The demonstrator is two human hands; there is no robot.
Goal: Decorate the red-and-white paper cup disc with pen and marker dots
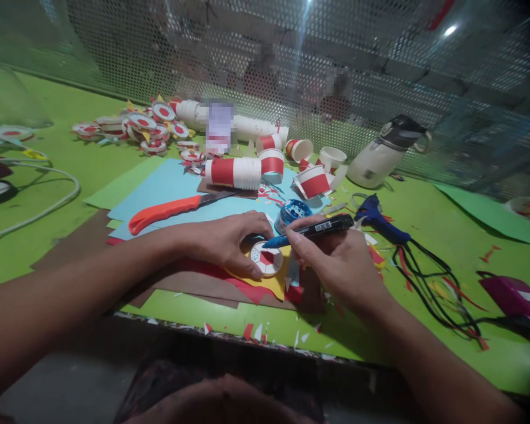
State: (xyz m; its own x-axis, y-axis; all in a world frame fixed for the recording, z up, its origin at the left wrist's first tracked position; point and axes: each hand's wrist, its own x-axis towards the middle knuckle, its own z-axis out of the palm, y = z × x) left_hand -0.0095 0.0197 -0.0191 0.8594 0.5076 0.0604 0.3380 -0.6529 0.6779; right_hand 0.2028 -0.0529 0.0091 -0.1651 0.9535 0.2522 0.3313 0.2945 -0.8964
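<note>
The left hand presses down on a small round white paper cup bottom with a red centre, fingers and thumb pinched against its rim, pinning it on a yellow paper sheet that lies over red and brown paper sheets near the table's front edge. The right hand, at three o'clock of that disc, is closed tight around a black marker pen with a blue tip, whose tip touches the disc's upper rim. Just at twelve o'clock of the pen sits a small blue round pot. Farther off at eleven o'clock lie orange-handled scissors on a light blue paper sheet, and beyond them a lying stack of red-and-white paper cups. At two o'clock of the right hand rests a blue glue gun with a black cord, and well beyond it, a white bottle with a black lid lies on the green table.
</note>
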